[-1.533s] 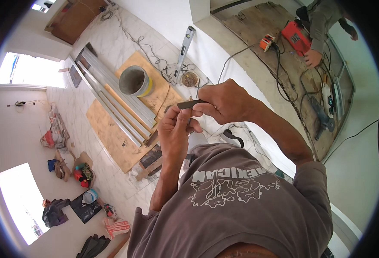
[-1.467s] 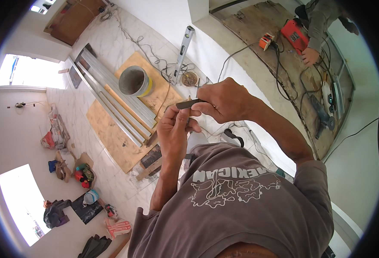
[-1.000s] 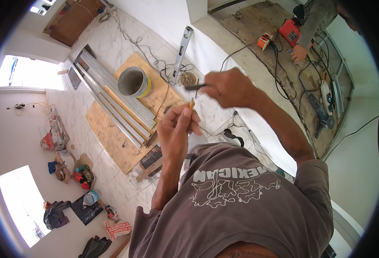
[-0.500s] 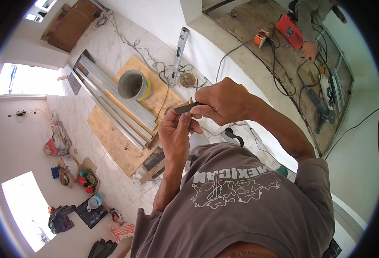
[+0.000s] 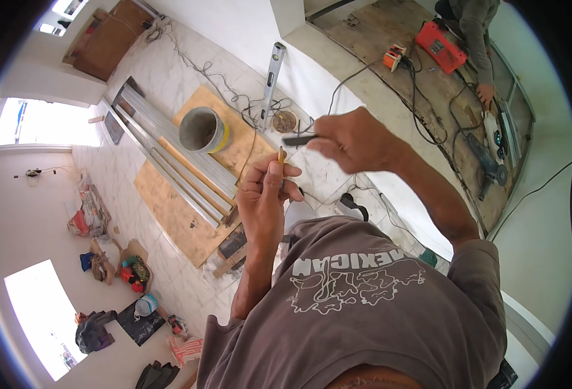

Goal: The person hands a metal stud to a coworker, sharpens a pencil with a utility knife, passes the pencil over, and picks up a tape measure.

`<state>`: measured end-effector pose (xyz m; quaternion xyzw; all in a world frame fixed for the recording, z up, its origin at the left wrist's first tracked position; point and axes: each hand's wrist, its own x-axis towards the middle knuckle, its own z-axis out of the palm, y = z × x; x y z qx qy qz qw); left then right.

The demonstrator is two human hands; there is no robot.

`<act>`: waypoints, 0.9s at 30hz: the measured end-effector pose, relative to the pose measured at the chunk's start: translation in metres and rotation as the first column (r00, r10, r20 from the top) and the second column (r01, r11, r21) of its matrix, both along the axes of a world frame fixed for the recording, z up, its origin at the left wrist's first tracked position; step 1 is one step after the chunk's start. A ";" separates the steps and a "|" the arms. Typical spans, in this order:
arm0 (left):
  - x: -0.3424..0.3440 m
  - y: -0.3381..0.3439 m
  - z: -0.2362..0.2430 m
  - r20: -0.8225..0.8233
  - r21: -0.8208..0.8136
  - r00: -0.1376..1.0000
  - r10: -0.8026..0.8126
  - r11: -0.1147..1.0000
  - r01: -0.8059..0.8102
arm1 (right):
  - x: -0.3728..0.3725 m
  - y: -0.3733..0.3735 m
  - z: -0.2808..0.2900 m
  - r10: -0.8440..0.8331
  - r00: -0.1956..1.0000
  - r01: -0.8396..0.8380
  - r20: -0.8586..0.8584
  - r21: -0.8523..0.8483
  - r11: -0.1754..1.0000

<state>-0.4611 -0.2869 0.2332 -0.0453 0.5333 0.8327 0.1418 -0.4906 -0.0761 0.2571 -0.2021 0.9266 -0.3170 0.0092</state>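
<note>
My left hand (image 5: 264, 201) pinches a short yellow pencil (image 5: 280, 159) upright between thumb and fingers, its tip pointing up. My right hand (image 5: 358, 141) is closed around a dark flat blade (image 5: 297, 140) that looks like a knife; its handle is hidden in the fist. The blade sticks out to the left, just above the pencil tip and apart from it. Both hands are in mid-air in front of my shirt.
Below lie plywood sheets (image 5: 163, 214) with long metal profiles (image 5: 169, 162) and a grey bucket (image 5: 200, 129). A spirit level (image 5: 272, 81) leans by the wall among cables. At upper right, a co-worker's hand (image 5: 485, 94) is near a red machine (image 5: 443, 48) and an angle grinder (image 5: 485, 162).
My right hand has moved right and up with the blade, away from the pencil, which now shows more fully in my left hand. The co-worker's hand has shifted right and down.
</note>
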 end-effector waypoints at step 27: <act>-0.004 0.023 0.004 0.070 -0.080 0.970 -0.232 0.968 0.238 | -0.007 0.054 -0.032 -0.221 0.927 0.260 -0.302 0.094 0.961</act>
